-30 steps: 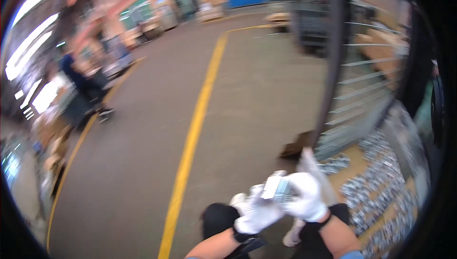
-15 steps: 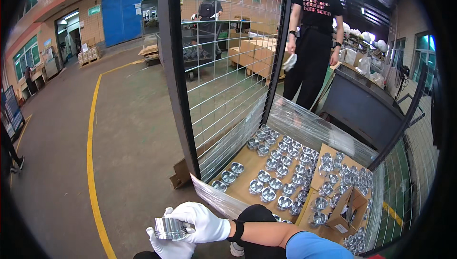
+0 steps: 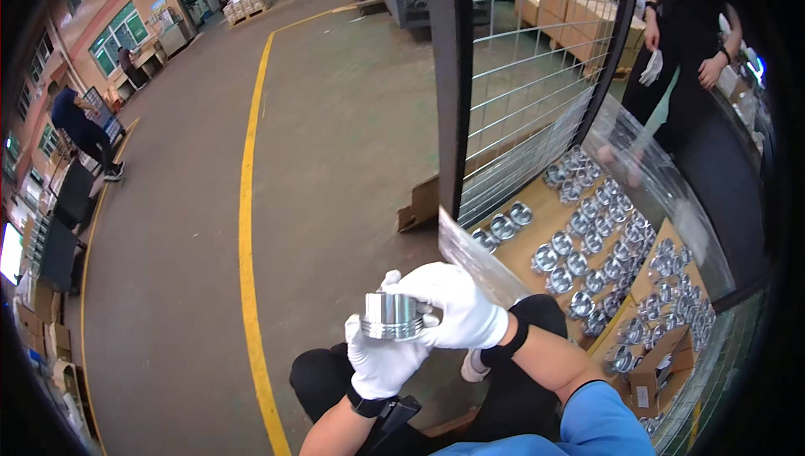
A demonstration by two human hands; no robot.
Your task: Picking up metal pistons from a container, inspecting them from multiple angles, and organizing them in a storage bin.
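Observation:
A shiny metal piston (image 3: 391, 315) with ring grooves round its lower edge is held between my two white-gloved hands, low in the middle of the view. My left hand (image 3: 381, 365) cups it from below and the left side, fingers bent against it. From the right, my right hand (image 3: 453, 305) grips its side, with fingertips partly hidden behind the metal. To the right, many similar pistons (image 3: 576, 263) stand in rows on brown cardboard (image 3: 527, 265) inside a wire cage.
A black cage post (image 3: 453, 78) and wire mesh (image 3: 524, 78) rise ahead on the right. Clear plastic wrap (image 3: 478, 259) lines the cage's edge. A small open carton (image 3: 662, 372) sits among the pistons. A person (image 3: 683, 36) stands beyond; another person (image 3: 84, 129) is far left.
The view has swung left and down, so the cage sits further right. My left forearm now shows. Both hands still hold the piston. The standing person's other hand has come lower, near the dark bin.

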